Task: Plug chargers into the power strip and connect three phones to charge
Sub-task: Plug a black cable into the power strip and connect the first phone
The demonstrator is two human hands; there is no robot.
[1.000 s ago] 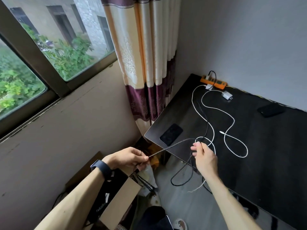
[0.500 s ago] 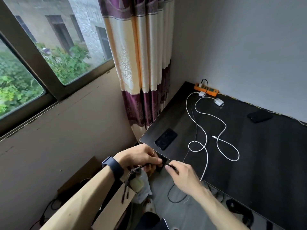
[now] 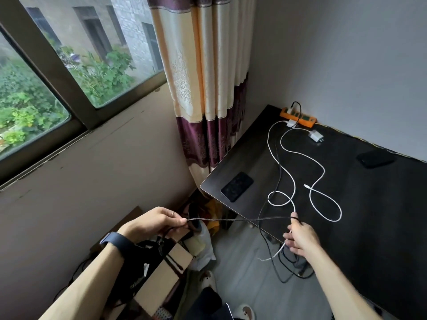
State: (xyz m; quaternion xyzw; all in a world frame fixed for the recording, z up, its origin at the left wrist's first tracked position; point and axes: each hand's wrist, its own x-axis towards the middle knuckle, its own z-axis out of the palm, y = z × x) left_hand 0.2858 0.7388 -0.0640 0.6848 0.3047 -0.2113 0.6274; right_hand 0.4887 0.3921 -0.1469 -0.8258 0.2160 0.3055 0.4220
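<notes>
Running taut, dark cable links left hand and right hand.

Your corner of a home room, cream-and-purple curtain beside a window onto greenery, dark table against a grey wall, cardboard box on the floor.
</notes>
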